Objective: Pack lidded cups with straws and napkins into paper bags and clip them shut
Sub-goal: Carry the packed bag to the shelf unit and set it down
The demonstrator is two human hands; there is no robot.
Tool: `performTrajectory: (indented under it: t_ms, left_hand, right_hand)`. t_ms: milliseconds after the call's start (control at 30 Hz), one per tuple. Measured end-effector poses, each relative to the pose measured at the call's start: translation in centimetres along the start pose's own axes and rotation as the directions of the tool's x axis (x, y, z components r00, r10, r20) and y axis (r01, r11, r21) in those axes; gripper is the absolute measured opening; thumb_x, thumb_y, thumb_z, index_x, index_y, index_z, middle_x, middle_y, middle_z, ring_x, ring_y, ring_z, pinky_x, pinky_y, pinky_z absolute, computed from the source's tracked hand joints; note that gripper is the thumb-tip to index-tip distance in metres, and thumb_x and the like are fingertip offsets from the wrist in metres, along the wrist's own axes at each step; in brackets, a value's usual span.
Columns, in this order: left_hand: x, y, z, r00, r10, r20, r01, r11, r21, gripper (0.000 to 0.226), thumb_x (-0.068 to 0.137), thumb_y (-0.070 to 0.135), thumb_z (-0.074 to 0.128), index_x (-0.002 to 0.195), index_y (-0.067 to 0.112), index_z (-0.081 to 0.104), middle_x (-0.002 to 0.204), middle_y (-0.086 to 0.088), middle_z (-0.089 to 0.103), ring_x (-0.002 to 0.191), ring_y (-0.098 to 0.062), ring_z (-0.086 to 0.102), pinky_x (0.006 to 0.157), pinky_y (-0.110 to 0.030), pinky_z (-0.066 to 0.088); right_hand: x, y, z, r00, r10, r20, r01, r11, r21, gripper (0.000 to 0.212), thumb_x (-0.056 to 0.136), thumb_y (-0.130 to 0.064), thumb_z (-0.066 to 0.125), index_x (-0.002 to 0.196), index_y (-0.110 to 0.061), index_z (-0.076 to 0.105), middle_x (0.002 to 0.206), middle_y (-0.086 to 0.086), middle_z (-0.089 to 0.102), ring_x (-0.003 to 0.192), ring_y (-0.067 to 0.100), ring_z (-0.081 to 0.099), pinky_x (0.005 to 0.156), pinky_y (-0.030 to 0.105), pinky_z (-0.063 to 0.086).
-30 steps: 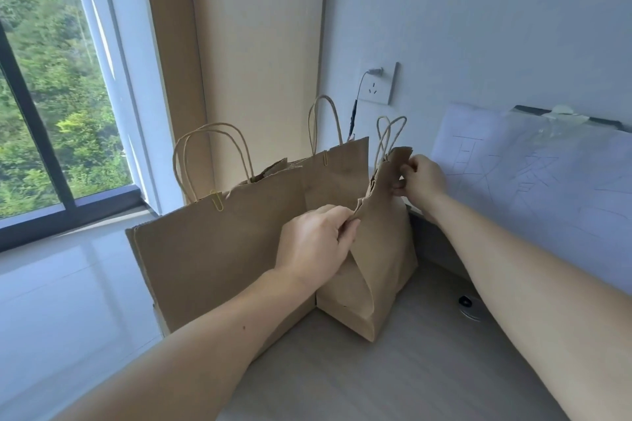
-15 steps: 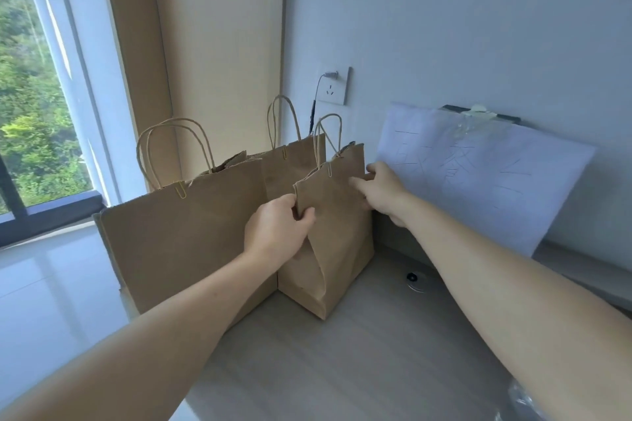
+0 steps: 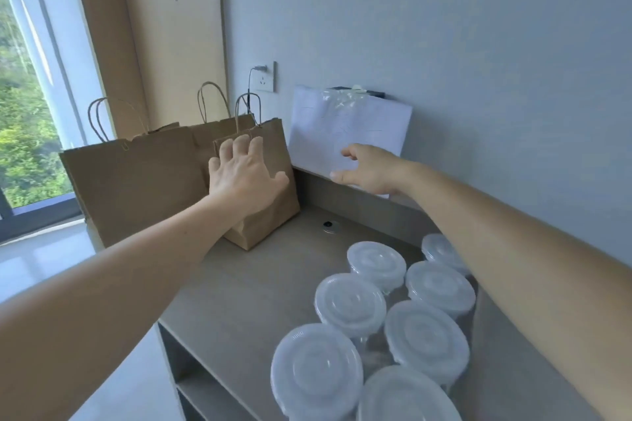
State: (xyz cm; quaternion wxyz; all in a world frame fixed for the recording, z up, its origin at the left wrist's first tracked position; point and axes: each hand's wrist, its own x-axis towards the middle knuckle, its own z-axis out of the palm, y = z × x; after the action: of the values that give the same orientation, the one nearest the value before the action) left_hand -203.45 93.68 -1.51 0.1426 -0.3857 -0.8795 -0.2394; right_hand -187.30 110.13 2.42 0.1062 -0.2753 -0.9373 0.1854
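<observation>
A pale grey, matte surface [image 3: 260,290] runs from near to far along the wall on the right. At its far left stands the largest brown paper bag [image 3: 136,188], upright, its mouth and twisted-cord handles pointing up and its broad face towards the camera. A second bag [image 3: 222,131] stands behind it. On the near right, seven lidded cups [image 3: 350,304] stand upright in a tight cluster, long axes vertical. They are clear plastic with round, ridged, translucent white lids. A white sheet [image 3: 355,126] leans against the far wall, with crinkled clear tape at its top edge. Just left of it, the smallest bag [image 3: 266,232] stands upright beside the other two, with a creased side and its looped handles up. The left hand [image 3: 242,174] is spread with straight fingers over this bag's near face; whether it touches the paper cannot be told. The right hand [image 3: 369,169] hangs in front of the sheet, fingers relaxed, thumb pointing left, holding nothing. A wall socket [image 3: 265,77] has a plug in it. A small round black fitting [image 3: 328,225] sits in the surface near the smallest bag.
</observation>
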Motion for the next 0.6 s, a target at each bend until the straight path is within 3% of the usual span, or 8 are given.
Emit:
performTrajectory:
  t_ms: [167,367,500,600]
  left_hand:
    - [-5.3,7.7,-2.3,0.982,0.11,0.156,-0.113,0.994,0.008,0.075,0.087,0.055,0.053,0.15,0.021,0.03,0.158,-0.004,0.024,0.145,-0.029,0.018,0.111,-0.049,0.025]
    - [-10.2,16.1,-4.5,0.93,0.266,0.253,-0.274,0.962,-0.003,0.076,0.089,0.054,0.054,0.152,0.021,0.027,0.158,-0.004,0.024,0.144,-0.03,0.021,0.111,-0.049,0.028]
    - [-14.3,21.6,-4.7,0.866,0.407,0.29,-0.401,0.912,-0.084,0.072,0.087,0.052,0.058,0.147,0.018,0.035,0.151,-0.007,0.033,0.138,-0.031,0.028,0.107,-0.047,0.033]
    - [-17.9,25.1,-3.8,0.809,0.481,0.337,-0.464,0.875,-0.136,0.073,0.085,0.054,0.058,0.146,0.02,0.037,0.149,-0.009,0.036,0.137,-0.033,0.029,0.107,-0.048,0.035]
  right_hand:
    - [-8.8,3.0,-3.2,0.999,0.048,0.012,-0.047,0.996,-0.075,0.077,0.089,-0.055,0.062,0.151,-0.022,0.031,0.157,0.0,0.031,0.141,0.021,0.036,0.115,0.042,0.031]
    - [-19.5,5.4,-6.2,0.993,0.112,-0.037,-0.116,0.981,-0.153,0.074,0.091,-0.052,0.06,0.151,-0.019,0.033,0.156,0.003,0.032,0.14,0.022,0.037,0.11,0.034,0.032]
    - [-26.6,7.1,-7.4,0.97,0.219,-0.102,-0.231,0.963,-0.135,0.06,0.091,-0.049,0.062,0.14,-0.018,0.047,0.144,0.008,0.045,0.127,0.026,0.047,0.097,0.034,0.039]
    - [-31.9,8.6,-7.6,0.946,0.302,-0.122,-0.316,0.941,-0.122,0.064,0.091,-0.049,0.063,0.143,-0.017,0.044,0.148,0.007,0.042,0.131,0.025,0.045,0.094,0.029,0.034]
